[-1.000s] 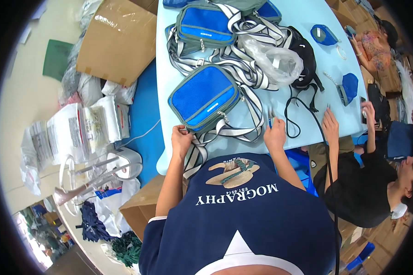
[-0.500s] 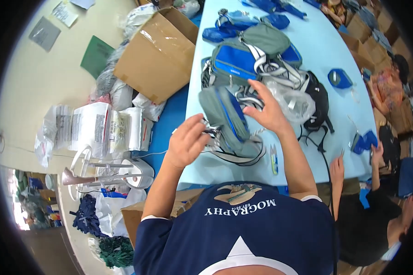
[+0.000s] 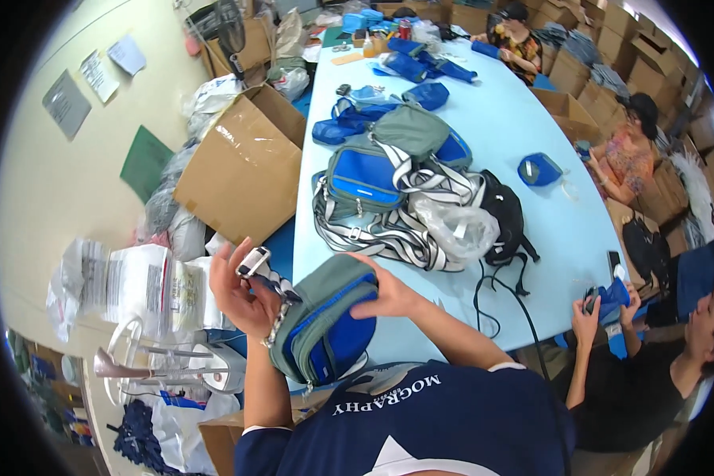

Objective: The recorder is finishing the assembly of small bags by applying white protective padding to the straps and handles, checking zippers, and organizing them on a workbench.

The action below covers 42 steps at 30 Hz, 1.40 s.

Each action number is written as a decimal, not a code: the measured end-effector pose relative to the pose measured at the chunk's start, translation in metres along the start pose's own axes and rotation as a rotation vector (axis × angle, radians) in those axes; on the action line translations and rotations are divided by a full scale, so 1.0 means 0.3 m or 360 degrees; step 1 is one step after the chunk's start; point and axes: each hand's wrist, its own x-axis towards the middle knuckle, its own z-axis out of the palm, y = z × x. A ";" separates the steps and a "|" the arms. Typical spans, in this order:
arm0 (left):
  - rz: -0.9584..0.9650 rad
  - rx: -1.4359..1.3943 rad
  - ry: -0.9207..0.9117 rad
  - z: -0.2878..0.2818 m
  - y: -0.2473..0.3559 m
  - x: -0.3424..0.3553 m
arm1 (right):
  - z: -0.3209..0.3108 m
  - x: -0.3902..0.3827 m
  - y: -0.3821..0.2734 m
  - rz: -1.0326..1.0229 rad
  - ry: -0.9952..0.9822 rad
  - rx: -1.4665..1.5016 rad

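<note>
My right hand (image 3: 385,293) grips a grey-and-blue bag (image 3: 329,333), raised at the table's near edge against my body and tilted with its zipped side showing. My left hand (image 3: 246,297), left of the bag, has curled fingers around a striped strap with a white buckle (image 3: 254,262); the exact grip is partly hidden. Beyond them lies a pile of similar bags (image 3: 365,178) with tangled striped straps (image 3: 373,242), beside a clear plastic bag (image 3: 452,230) and a black bag (image 3: 506,222).
The light-blue table (image 3: 531,119) holds blue pouches (image 3: 539,169) and black cords (image 3: 492,293). A cardboard box (image 3: 234,170) and wrapped packs (image 3: 139,285) are at left. A co-worker (image 3: 642,381) handles a blue item at right; others (image 3: 619,159) sit farther along.
The bag has been lifted from the tabletop toward me and turned. My left hand has raised the strap. The view has tilted up, and the nearby co-worker's hands now hold a blue item.
</note>
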 end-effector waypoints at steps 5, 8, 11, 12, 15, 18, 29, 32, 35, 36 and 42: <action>-0.1162 -0.0546 -0.0287 -0.010 0.028 -0.069 | -0.017 0.044 -0.260 -0.0211 0.0347 -0.0644; -0.0723 -0.0197 -0.0878 -0.042 0.037 -0.123 | -0.068 0.079 -0.372 -0.0290 0.0383 -0.0823; -0.0735 0.0274 -0.0971 -0.024 -0.008 -0.177 | -0.034 0.093 -0.425 -0.0568 0.0392 -0.1457; -0.0909 0.0359 -0.0789 -0.031 -0.076 -0.186 | -0.007 0.089 -0.453 -0.0571 0.0357 -0.1425; -0.1115 0.0554 -0.0386 -0.075 -0.284 -0.270 | 0.043 0.086 -0.486 -0.0817 0.0429 -0.1961; -0.1171 0.0832 -0.0246 -0.157 -0.390 -0.408 | -0.005 0.071 -0.597 -0.0755 0.0675 -0.1988; -0.2019 -0.0099 0.0590 -0.358 -0.442 -0.709 | -0.145 0.080 -0.526 -0.0163 0.0961 -0.1299; -0.2262 0.0395 -0.0125 -0.479 -0.315 -0.817 | -0.183 0.125 -0.438 0.0186 0.0830 -0.1413; -0.2607 -0.0140 -0.0196 -0.525 -0.108 -0.787 | -0.307 0.172 -0.351 0.0319 0.0939 -0.1488; -0.2604 -0.0107 -0.0516 -0.529 -0.030 -0.750 | -0.366 0.201 -0.320 0.0358 0.0794 -0.1575; -0.2869 -0.0499 -0.1261 -0.461 0.213 -0.636 | -0.484 0.443 0.106 0.0350 0.0341 -0.1783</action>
